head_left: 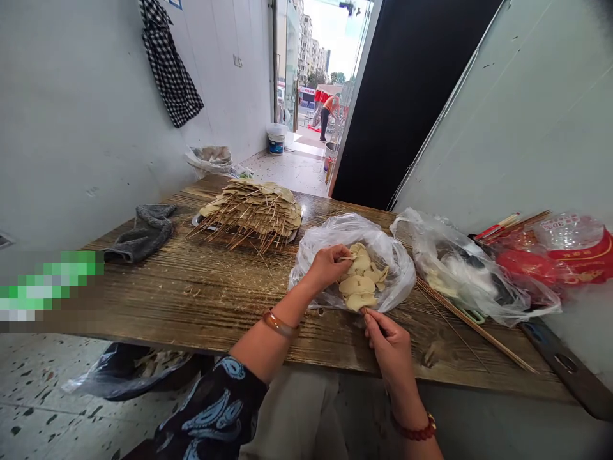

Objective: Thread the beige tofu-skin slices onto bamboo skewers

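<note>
Pinched fingers on both sides of an opened bag of slices

Left hand (330, 263) has thumb and fingertips closed on the edge of one pale slice (345, 258), right of the frame's centre. Right hand (391, 342), lower down, is closed in a tight pinch at what looks like the end of one stick (364, 310), just beside the loose slices (359, 285).

Those slices lie in one clear bag (405, 271) at centre right; they overlap, so no sure count. One tray (195, 221), left of centre, bears a high heap of skewered slices (258, 204), too many to number. A second clear bag (522, 300), at the right, holds white, dark and pale contents, hard to make out. One more bag (194, 160), upper left, has brownish contents. Under the table (220, 306), lower left, one lined bin (108, 377) contains pale scraps (160, 362).

Two buckets stand near the doorway, top centre: one blue and white (276, 143), one greyish (331, 151). Several bare sticks (483, 329) lie together at lower right.
</note>
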{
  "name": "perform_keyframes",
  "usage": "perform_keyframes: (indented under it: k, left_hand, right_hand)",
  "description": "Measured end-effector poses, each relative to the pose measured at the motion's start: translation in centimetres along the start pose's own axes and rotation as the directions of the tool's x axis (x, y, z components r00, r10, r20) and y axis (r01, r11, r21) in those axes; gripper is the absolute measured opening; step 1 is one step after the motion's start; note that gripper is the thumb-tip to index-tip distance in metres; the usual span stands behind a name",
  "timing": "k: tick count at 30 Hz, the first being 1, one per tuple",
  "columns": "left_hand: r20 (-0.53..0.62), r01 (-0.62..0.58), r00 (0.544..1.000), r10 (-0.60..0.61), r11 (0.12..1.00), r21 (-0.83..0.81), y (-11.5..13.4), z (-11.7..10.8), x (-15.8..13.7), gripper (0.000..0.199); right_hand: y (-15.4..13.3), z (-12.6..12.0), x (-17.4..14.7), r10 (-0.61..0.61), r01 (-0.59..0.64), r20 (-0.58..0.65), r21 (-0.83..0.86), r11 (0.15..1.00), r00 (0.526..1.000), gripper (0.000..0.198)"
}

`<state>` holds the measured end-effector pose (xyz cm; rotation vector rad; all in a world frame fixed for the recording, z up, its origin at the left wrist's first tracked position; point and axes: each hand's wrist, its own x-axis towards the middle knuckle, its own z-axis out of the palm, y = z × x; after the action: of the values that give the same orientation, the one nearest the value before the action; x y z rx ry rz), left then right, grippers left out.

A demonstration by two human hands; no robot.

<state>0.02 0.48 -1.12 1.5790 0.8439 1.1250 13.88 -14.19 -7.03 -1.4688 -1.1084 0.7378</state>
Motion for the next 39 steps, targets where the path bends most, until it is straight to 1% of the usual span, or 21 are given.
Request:
perform_keyframes:
  k: [4, 7, 10, 12, 14, 16, 18, 20, 23, 26, 29, 32, 37, 39]
  left_hand:
    - [0.083, 0.051, 0.996, -0.043, 0.995, -0.09, 0.2, 0.3, -0.3, 0.013]
    - [0.117, 0.138, 0.986, -0.116, 0.969, -0.203, 0.5, 0.4, -0.5, 0.024]
    - [0.129, 0.248, 0.968, -0.215, 0.9, -0.358, 0.7, 0.5, -0.7, 0.039]
    - [0.153, 0.297, 0.955, -0.255, 0.848, -0.44, 0.7, 0.6, -0.8, 0.047]
    - [0.198, 0.325, 0.945, -0.261, 0.817, -0.476, 0.7, 0.8, -0.9, 0.049]
    - [0.263, 0.345, 0.934, -0.242, 0.803, -0.486, 0.7, 0.9, -1.1, 0.047]
    - [0.325, 0.37, 0.918, -0.226, 0.783, -0.5, 0.8, 1.0, -1.3, 0.045]
    - [0.359, 0.394, 0.906, -0.223, 0.752, -0.528, 0.9, 1.1, -1.4, 0.044]
    - [0.335, 0.394, 0.913, -0.233, 0.719, -0.573, 0.9, 1.1, -1.4, 0.045]
    - [0.281, 0.367, 0.929, -0.242, 0.702, -0.61, 0.7, 1.1, -1.2, 0.045]
    - [0.203, 0.325, 0.945, -0.256, 0.685, -0.651, 0.6, 1.0, -1.0, 0.042]
    - [0.151, 0.305, 0.948, -0.28, 0.668, -0.679, 0.7, 0.8, -0.9, 0.04]
    - [0.17, 0.325, 0.941, -0.292, 0.642, -0.695, 1.0, 0.6, -0.9, 0.041]
    - [0.18, 0.336, 0.938, -0.298, 0.645, -0.686, 1.1, 0.5, -0.9, 0.042]
  right_hand:
    - [0.0, -0.1, 0.0, 0.025, -0.025, -0.007, 0.029, 0.999, 1.0, 0.04]
    - [-0.2, -0.2, -0.1, 0.041, -0.041, -0.006, 0.064, 0.997, 0.999, 0.039]
    - [-0.3, -0.2, -0.1, 0.062, -0.061, -0.007, 0.121, 0.991, 0.998, 0.037]
    - [-0.3, -0.3, -0.2, 0.069, -0.065, -0.015, 0.16, 0.985, 0.998, 0.036]
    - [-0.3, -0.3, -0.2, 0.07, -0.065, -0.019, 0.19, 0.98, 0.997, 0.035]
    - [-0.2, -0.3, -0.3, 0.075, -0.07, -0.013, 0.206, 0.976, 0.997, 0.035]
    - [0.0, -0.3, -0.3, 0.078, -0.074, -0.01, 0.209, 0.975, 0.997, 0.035]
    - [0.0, -0.3, -0.3, 0.074, -0.071, -0.007, 0.194, 0.978, 0.997, 0.035]
    - [-0.1, -0.2, -0.2, 0.061, -0.062, 0.009, 0.152, 0.986, 0.998, 0.036]
    - [-0.3, -0.1, -0.2, 0.048, -0.05, 0.018, 0.121, 0.991, 0.999, 0.036]
    - [-0.5, -0.1, -0.2, 0.049, -0.053, 0.042, 0.096, 0.994, 0.998, 0.036]
    - [-0.7, -0.2, -0.3, 0.06, -0.064, 0.058, 0.067, 0.996, 0.997, 0.038]
    - [-0.9, -0.2, -0.3, 0.03, -0.032, 0.038, 0.048, 0.998, 0.999, 0.038]
    - [-0.8, -0.1, -0.3, 0.026, -0.027, 0.034, 0.036, 0.999, 0.999, 0.038]
